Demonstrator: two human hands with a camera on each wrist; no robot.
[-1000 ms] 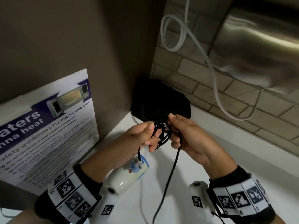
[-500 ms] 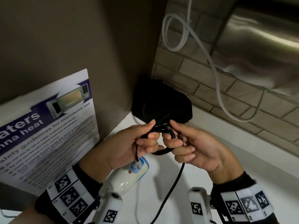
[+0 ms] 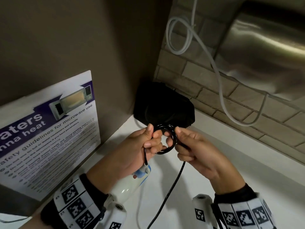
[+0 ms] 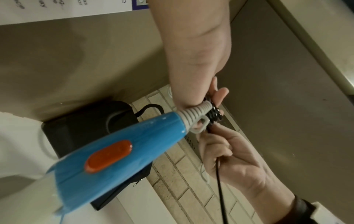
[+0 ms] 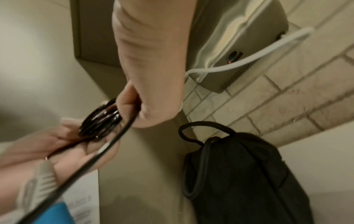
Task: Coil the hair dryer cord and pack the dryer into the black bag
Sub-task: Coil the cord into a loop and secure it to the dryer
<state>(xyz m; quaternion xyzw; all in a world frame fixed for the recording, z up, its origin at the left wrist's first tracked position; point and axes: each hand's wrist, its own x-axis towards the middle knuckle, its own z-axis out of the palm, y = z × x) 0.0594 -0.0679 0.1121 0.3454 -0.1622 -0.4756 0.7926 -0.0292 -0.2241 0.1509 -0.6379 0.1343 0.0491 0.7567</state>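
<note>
A white and blue hair dryer (image 3: 130,184) (image 4: 107,156) with an orange switch hangs below my left hand. Its black cord is wound into a small coil (image 3: 166,139) (image 5: 99,121). My left hand (image 3: 146,142) grips the coil's left side, fingers through the loops. My right hand (image 3: 184,141) pinches the coil's right side, and the loose cord (image 3: 171,185) runs down from it. The black bag (image 3: 163,106) (image 5: 239,178) stands in the corner behind the hands, on the white counter (image 3: 231,162).
A laminated microwave notice (image 3: 46,134) leans against the brown wall at left. A steel wall-mounted appliance (image 3: 267,52) with a white cable (image 3: 219,76) hangs on the brick wall at right. A thin white wire (image 3: 140,200) lies on the counter.
The coil has turned flatter towards me and become a rounder ring. My right hand has slid along the cord and laid another turn on it. Both hands sit slightly higher.
</note>
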